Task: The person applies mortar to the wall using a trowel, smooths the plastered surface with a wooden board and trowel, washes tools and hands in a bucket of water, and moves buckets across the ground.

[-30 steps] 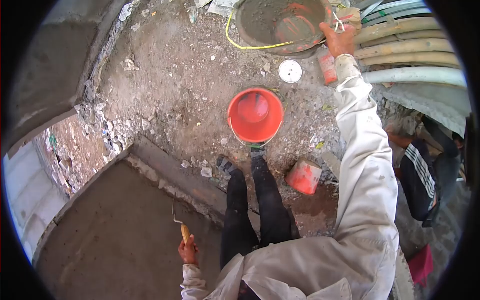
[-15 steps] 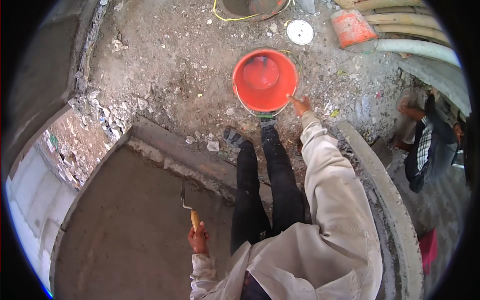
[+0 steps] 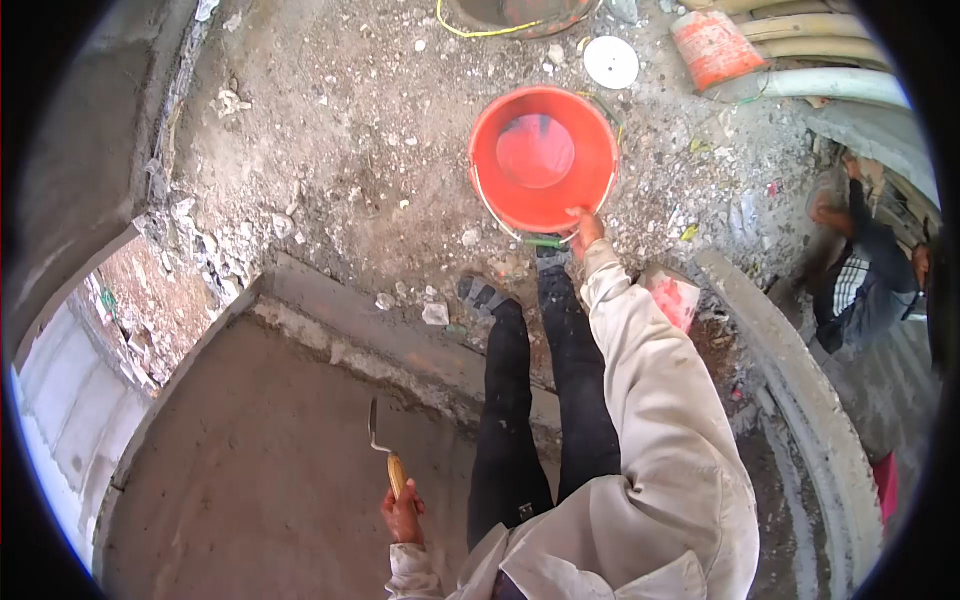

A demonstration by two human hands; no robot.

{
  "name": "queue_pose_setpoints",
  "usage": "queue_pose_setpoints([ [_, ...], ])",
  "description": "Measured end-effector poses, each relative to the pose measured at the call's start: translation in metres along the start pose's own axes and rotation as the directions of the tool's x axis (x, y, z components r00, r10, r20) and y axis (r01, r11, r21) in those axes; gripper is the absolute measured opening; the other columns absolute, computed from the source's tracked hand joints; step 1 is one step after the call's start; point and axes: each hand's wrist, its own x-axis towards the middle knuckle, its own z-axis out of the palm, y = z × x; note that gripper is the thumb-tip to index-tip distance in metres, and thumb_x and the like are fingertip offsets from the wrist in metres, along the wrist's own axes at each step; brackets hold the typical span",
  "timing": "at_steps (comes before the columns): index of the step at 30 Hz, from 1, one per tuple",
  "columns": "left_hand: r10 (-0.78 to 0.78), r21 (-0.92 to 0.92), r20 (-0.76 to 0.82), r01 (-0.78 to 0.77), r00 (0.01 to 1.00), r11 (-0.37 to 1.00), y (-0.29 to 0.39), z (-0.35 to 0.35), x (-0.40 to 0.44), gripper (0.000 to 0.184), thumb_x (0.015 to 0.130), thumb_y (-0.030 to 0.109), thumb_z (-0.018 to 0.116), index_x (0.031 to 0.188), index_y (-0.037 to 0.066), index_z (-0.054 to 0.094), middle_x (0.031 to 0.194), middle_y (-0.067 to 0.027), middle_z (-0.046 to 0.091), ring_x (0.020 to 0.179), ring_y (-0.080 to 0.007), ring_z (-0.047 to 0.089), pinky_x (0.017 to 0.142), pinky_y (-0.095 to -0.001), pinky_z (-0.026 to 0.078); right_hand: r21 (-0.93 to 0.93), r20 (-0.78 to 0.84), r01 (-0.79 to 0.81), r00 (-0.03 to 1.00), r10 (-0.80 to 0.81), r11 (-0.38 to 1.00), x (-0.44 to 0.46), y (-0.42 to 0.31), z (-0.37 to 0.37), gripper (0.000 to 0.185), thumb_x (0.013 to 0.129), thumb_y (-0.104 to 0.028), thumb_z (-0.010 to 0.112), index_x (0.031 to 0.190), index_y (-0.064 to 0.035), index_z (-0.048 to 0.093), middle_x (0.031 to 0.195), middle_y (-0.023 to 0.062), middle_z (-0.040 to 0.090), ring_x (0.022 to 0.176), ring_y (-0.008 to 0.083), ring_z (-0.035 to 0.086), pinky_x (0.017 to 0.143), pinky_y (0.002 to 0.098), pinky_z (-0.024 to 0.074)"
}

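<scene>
Closed around the wooden handle of a trowel, my left hand is over the grey cement surface. The thin metal blade points up and away from me. My right hand grips the near right rim of a red bucket, with the thumb over the edge. A little clear liquid seems to lie in the bucket's bottom. Its wire handle with a green grip hangs on the near side.
A mortar tub with a yellow rim cord, a white disc and a paint-stained bucket lie ahead. Another stained bucket is beside my right sleeve. A co-worker crouches at right, beyond a curved concrete edge.
My right hand has left the mortar tub and come down to the red bucket's rim, now gripping it. The bucket appears larger and slightly tilted. My left hand still holds the trowel.
</scene>
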Motion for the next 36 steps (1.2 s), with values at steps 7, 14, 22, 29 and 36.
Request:
queue_pose_setpoints([
  [7,0.028,-0.070,-0.001,-0.028,1.000,0.997,-0.014,-0.052,-0.005,0.023,0.080,0.020,0.073,0.075,0.008,0.054,0.056,-0.0008,0.051,0.043,-0.0114,0.047,0.039,-0.0262,0.037,-0.087,-0.050,-0.040,0.998,0.035,0.995,-0.133,-0.042,0.002,0.034,0.076,-0.014,0.064,0.108,-0.0060,0.055,0.097,0.0080,0.062,0.085,0.0221,0.062,0.073,0.0380,0.0531],
  [14,0.046,-0.158,-0.014,-0.048,0.999,0.986,0.010,-0.098,-0.005,0.023,0.081,0.022,0.071,0.074,0.010,0.052,0.055,-0.0011,0.049,0.041,-0.0120,0.047,0.034,-0.0272,0.036,0.218,0.244,0.052,0.964,-0.106,0.975,-0.306,-0.163,0.109,0.022,0.078,-0.009,0.063,0.099,-0.0083,0.057,0.095,0.0052,0.061,0.092,0.0193,0.062,0.080,0.0345,0.0514],
  [22,0.106,-0.123,-0.086,-0.117,0.991,0.985,0.103,-0.056,-0.045,0.021,0.080,0.022,0.073,0.076,0.011,0.055,0.055,0.0011,0.049,0.041,-0.0102,0.045,0.035,-0.0249,0.037,0.208,0.230,0.384,0.875,-0.426,0.900,-0.276,-0.301,0.262,0.041,0.074,-0.013,0.070,0.111,-0.0072,0.053,0.102,0.0040,0.060,0.094,0.0160,0.058,0.079,0.0324,0.0482],
  [29,0.170,0.035,-0.127,-0.167,0.977,0.985,0.163,0.025,-0.089,0.020,0.079,0.020,0.073,0.076,0.010,0.056,0.055,0.0018,0.048,0.041,-0.0095,0.045,0.036,-0.0242,0.036,-0.154,0.038,0.001,0.999,0.005,0.988,-0.096,-0.347,0.245,0.094,0.065,-0.042,0.083,0.136,-0.0020,0.038,0.131,0.0186,0.051,0.120,0.0275,0.053,0.098,0.0461,0.0425],
  [36,0.129,0.176,-0.014,-0.124,0.992,0.977,0.247,0.158,-0.158,0.020,0.079,0.021,0.072,0.077,0.008,0.056,0.057,0.0015,0.048,0.043,-0.0091,0.044,0.039,-0.0242,0.035,-0.926,-0.153,0.084,0.808,-0.569,0.369,0.038,-0.375,0.055,0.085,0.067,-0.039,0.081,0.132,-0.0001,0.041,0.129,0.0240,0.049,0.120,0.0377,0.049,0.101,0.0435,0.0400],
])
